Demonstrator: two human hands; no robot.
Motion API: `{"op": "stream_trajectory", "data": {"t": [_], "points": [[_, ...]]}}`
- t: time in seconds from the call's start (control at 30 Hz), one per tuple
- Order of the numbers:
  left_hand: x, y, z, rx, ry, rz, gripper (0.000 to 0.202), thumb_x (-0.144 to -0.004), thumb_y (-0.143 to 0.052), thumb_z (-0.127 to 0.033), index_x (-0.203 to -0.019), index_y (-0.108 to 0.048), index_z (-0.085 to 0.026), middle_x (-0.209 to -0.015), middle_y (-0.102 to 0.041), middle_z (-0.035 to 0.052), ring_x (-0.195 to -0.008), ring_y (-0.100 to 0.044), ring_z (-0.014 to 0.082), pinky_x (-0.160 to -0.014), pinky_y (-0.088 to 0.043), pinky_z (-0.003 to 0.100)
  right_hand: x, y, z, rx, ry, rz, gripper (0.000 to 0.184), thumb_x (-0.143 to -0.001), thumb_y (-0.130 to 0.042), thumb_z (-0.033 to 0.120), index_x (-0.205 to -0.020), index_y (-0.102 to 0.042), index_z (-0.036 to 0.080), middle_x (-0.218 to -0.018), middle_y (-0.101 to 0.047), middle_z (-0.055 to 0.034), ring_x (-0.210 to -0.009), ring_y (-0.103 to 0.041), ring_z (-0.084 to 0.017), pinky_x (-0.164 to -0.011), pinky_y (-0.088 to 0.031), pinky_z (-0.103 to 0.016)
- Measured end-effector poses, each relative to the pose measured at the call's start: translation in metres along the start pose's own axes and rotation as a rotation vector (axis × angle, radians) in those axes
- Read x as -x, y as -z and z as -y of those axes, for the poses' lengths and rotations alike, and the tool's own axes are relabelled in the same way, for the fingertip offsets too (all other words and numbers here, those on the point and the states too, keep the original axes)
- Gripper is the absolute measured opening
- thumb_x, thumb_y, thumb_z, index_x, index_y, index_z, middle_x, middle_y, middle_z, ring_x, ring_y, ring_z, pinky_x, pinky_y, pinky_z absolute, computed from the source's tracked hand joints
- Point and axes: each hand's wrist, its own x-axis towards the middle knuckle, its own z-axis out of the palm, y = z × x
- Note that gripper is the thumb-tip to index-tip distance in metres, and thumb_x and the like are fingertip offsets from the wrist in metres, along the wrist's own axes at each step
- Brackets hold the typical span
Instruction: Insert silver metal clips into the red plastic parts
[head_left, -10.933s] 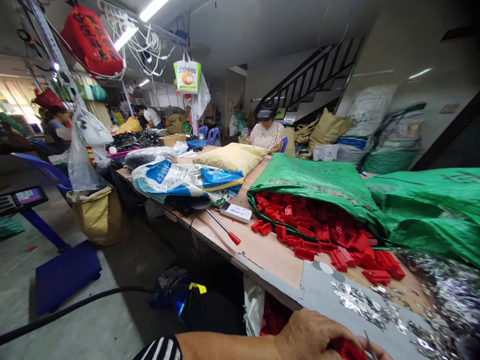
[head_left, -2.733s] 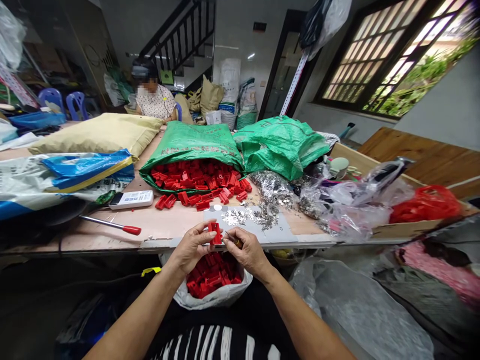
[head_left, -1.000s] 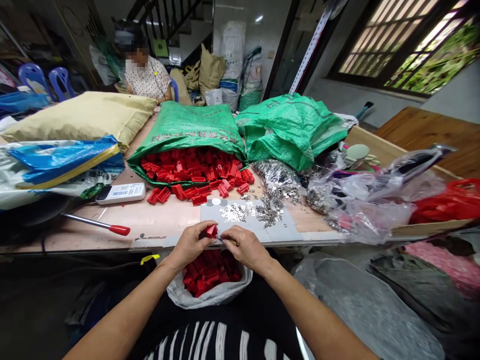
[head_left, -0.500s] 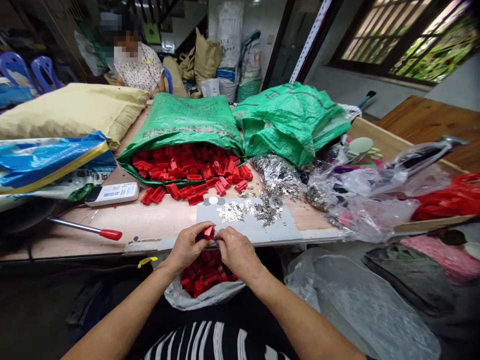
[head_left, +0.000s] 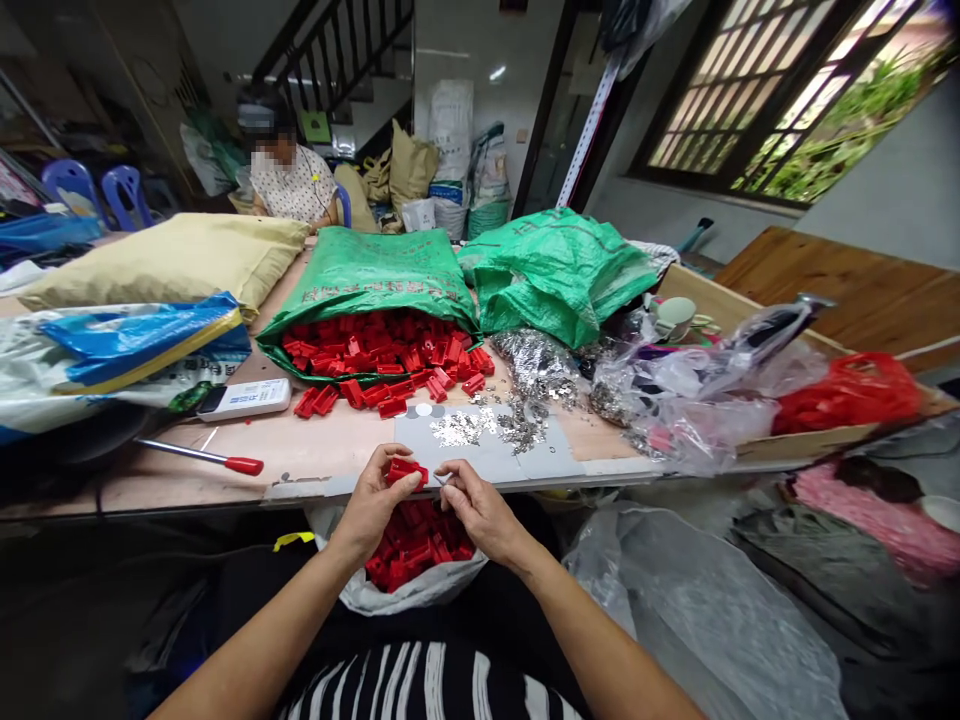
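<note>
My left hand [head_left: 373, 500] is closed round a small red plastic part [head_left: 406, 469] held just below the table's front edge. Beside it, my right hand [head_left: 475, 507] pinches a thin metal piece whose tip points at the red part. Under both hands a white bag of red parts [head_left: 417, 565] rests in my lap. A scatter of small silver metal pieces [head_left: 459, 429] lies on a grey sheet just beyond my hands. Farther back a green sack [head_left: 373, 276] spills several red parts [head_left: 375, 361] onto the table.
A red-handled screwdriver [head_left: 201, 457] and a white remote [head_left: 244, 399] lie at the left. A second green sack [head_left: 559, 271], clear plastic bags [head_left: 720, 392] and a red bag [head_left: 851, 402] fill the right. A yellow sack [head_left: 172, 257] and blue-white sack [head_left: 112, 349] sit left. Another person [head_left: 289, 180] sits at the far end.
The camera has tilted up a little. My hands stay together at the table edge; the right hand's fingers have drawn slightly back from the red part.
</note>
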Motion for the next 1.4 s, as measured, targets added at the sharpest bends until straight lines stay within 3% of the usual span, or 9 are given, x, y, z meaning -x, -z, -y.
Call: {"op": "stream_trajectory", "data": {"t": [0.1,0.17,0.3,0.4,0.6,0.8,1.0,1.2,1.4], "points": [[0.009,-0.006,-0.007,0.352,0.209,0.06,0.018,-0.076,-0.071,-0.026,-0.078,-0.055,-0.018,-0.08,-0.07,0.0014,-0.078,-0.066,0.0134,-0.083,-0.05,0.027,0.002,0.001,0.009,-0.097,0.0,0.065,0.04,-0.096,-0.038,0.025,-0.136,-0.038,0.023,-0.06,-0.051,0.0078,-0.055,-0.049,-0.011,-0.064,-0.042,-0.023],[0.012,-0.007,-0.01,0.489,0.303,0.063,0.017,-0.077,-0.07,-0.022,-0.072,-0.055,-0.016,-0.077,-0.07,0.0029,-0.076,-0.068,0.0141,-0.083,-0.052,0.028,0.002,0.0,0.015,-0.114,0.015,0.077,0.04,-0.096,-0.039,0.028,-0.136,-0.04,0.024,-0.058,-0.049,0.0075,-0.054,-0.048,-0.01,-0.062,-0.041,-0.023],[0.015,-0.01,-0.01,0.614,0.414,-0.03,0.003,-0.083,-0.062,-0.015,-0.082,-0.063,-0.012,-0.083,-0.073,0.0077,-0.077,-0.07,0.0166,-0.083,-0.055,0.031,0.001,0.0,0.023,-0.125,0.041,0.084,0.036,-0.096,-0.04,0.031,-0.131,-0.046,0.024,-0.06,-0.049,0.0063,-0.054,-0.047,-0.01,-0.06,-0.041,-0.021],[0.017,-0.013,-0.01,0.645,0.459,-0.056,0.011,-0.087,-0.057,-0.017,-0.085,-0.065,-0.01,-0.084,-0.073,0.0097,-0.078,-0.071,0.0169,-0.085,-0.056,0.031,0.001,0.001,0.024,-0.062,0.058,0.052,0.034,-0.095,-0.043,0.031,-0.128,-0.049,0.023,-0.067,-0.057,0.0038,-0.059,-0.051,-0.011,-0.063,-0.042,-0.022],[0.019,-0.017,-0.009,0.701,0.486,-0.075,0.01,-0.087,-0.057,-0.014,-0.081,-0.065,-0.011,-0.085,-0.073,0.0103,-0.081,-0.072,0.0193,-0.093,-0.053,0.037,-0.001,0.002,0.019,-0.046,0.065,-0.075,0.03,-0.097,-0.039,0.035,-0.108,-0.064,0.021,-0.081,-0.066,-0.0018,-0.071,-0.059,-0.014,-0.068,-0.044,-0.023],[0.021,-0.016,-0.007,0.719,0.519,-0.108,0.018,-0.09,-0.052,-0.017,-0.083,-0.066,-0.009,-0.084,-0.073,0.0122,-0.078,-0.071,0.0177,-0.087,-0.056,0.033,0.005,0.004,0.021,0.009,0.084,0.05,0.032,-0.095,-0.043,0.031,-0.126,-0.052,0.024,-0.084,-0.067,0.0,-0.074,-0.061,-0.014,-0.071,-0.045,-0.024],[0.02,-0.012,-0.002,0.758,0.503,-0.142,0.013,-0.088,-0.056,-0.015,-0.081,-0.066,-0.011,-0.083,-0.074,0.0092,-0.079,-0.071,0.0166,-0.088,-0.056,0.033,0.001,-0.003,0.019,0.136,0.069,0.009,0.03,-0.096,-0.041,0.032,-0.123,-0.053,0.024,-0.093,-0.069,-0.0039,-0.081,-0.065,-0.017,-0.075,-0.045,-0.026],[0.021,-0.007,-0.001,0.793,0.502,-0.154,0.017,-0.09,-0.052,-0.015,-0.082,-0.066,-0.009,-0.083,-0.074,0.0114,-0.082,-0.071,0.0193,-0.092,-0.053,0.038,-0.006,-0.006,0.016,0.031,0.077,0.035,0.029,-0.096,-0.041,0.033,-0.117,-0.058,0.022,-0.078,-0.065,-0.001,-0.068,-0.059,-0.014,-0.064,-0.042,-0.023],[0.028,-0.003,0.004,0.735,0.506,-0.073,0.008,-0.085,-0.061,-0.017,-0.085,-0.065,-0.011,-0.09,-0.073,0.0113,-0.085,-0.071,0.0209,-0.098,-0.048,0.043,-0.009,-0.014,0.006,-0.238,-0.014,0.039,0.038,-0.096,-0.037,0.044,-0.092,-0.063,0.017,-0.063,-0.053,0.0018,-0.052,-0.042,-0.01,-0.052,-0.035,-0.021]]}}
